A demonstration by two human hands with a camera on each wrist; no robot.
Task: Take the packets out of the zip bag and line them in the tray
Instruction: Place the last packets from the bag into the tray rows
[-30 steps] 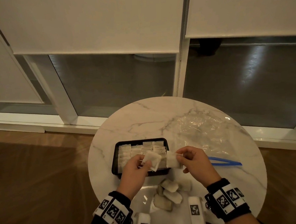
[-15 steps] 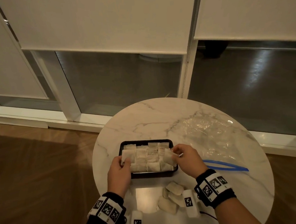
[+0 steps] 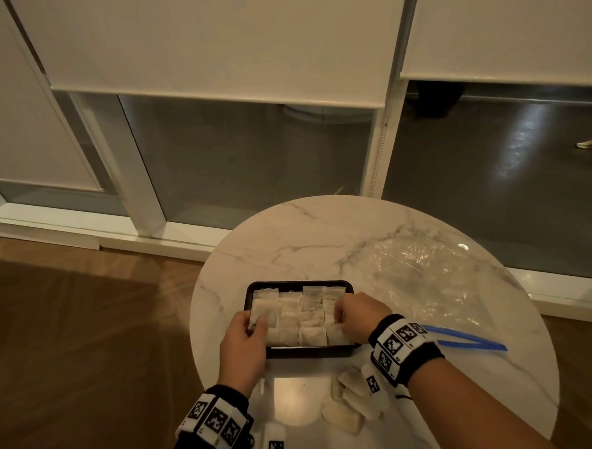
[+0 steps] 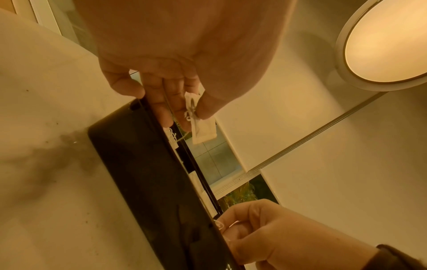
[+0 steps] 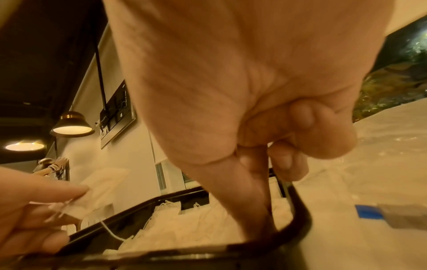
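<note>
A black tray (image 3: 311, 352) on the round marble table (image 3: 289, 245) holds several white packets in rows. My left hand (image 3: 258, 324) is at the tray's left end and pinches a white packet (image 3: 263, 308) between thumb and fingers, just above the rows. The left wrist view shows that packet (image 4: 204, 130) hanging from the pinch, its string bunched at the thumb. My right hand (image 3: 338, 313) reaches down into the tray's right end with curled fingers pinched on a packet that is mostly hidden. The clear zip bag (image 3: 424, 279) lies flat to the right.
Several loose packets (image 3: 348, 403) lie on the table in front of the tray, by my right wrist. The bag's blue zip strip (image 3: 465, 340) points right. The table's edge curves close on the left, with wooden floor below. Windows with blinds stand behind.
Both hands have gone down from in front of the tray into it, the left to its left end, the right to its right end, each with its packet.
</note>
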